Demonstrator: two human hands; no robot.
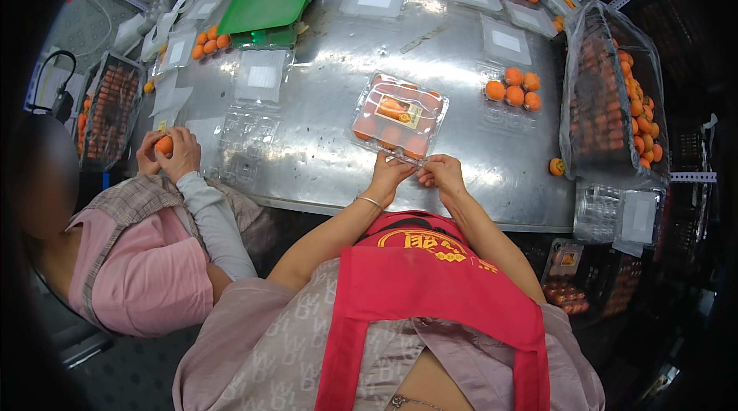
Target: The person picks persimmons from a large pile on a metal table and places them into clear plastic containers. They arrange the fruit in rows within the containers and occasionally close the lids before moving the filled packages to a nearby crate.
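Note:
In front of me on the metal table point(323, 163) lies a closed clear plastic clamshell box point(398, 114) of orange fruit, likely persimmons, with a printed label on its lid. Both hands meet at its near edge. My left hand point(391, 175) pinches the rim, left of the middle. Just beside it, my right hand point(441, 173) has its fingertips on the same rim. To the right, a clear tray point(507, 118) holds several orange fruits point(514, 94). A single fruit point(557, 167) lies near the table's right edge.
A plastic-lined crate of fruit point(611, 94) stands at the right. A co-worker at the left holds a fruit point(164, 145). Clear empty trays point(248, 134), lidded boxes point(375, 0) and a green tray point(265, 2) lie farther off. Other people's hands show at the far edge.

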